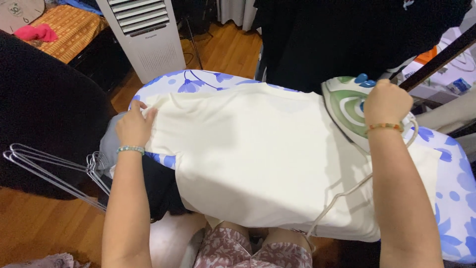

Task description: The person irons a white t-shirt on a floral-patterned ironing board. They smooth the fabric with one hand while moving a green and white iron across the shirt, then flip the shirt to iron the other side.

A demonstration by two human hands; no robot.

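left hand (134,126) fingers pinched; right hand (386,101) fisted, arms extended.

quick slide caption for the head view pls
Right hand grips a green-and-white steam iron on cream fabric while the left hand holds its edge.

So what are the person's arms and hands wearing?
Both arms are bare, with no sleeves showing. The left hand has a thin bracelet of pale blue-green beads at the wrist. The right hand has a thin bracelet of orange, yellow and green beads. No rings, gloves or watch can be seen.
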